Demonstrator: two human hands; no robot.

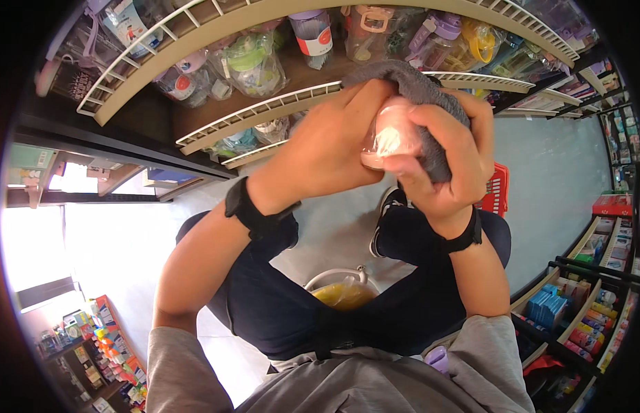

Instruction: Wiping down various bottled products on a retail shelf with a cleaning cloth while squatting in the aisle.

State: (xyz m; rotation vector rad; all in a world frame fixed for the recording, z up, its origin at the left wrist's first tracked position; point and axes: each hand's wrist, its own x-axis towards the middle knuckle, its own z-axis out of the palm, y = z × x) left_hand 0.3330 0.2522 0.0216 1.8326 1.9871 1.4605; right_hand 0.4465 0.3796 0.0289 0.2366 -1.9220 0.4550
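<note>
In front of the shelf, my left hand [330, 144] is closed around a pale pink, shiny item [395, 131] that seems wrapped in clear plastic; it looks like a small bottle or cup, but fingers cover much of it. My right hand [464, 148] grips a dark grey cloth [433, 103]. The cloth drapes over the top and right side of the pink item, and my right thumb presses near its lower end. Black bands circle both wrists.
A white-railed shelf [161, 41] ahead holds several bottles and cups in plastic, including a purple-lidded bottle [311, 38]. A red basket [495, 189] stands on the floor to the right. Between my legs is a container with something yellow [344, 294]. Stocked shelves [574, 310] line the right.
</note>
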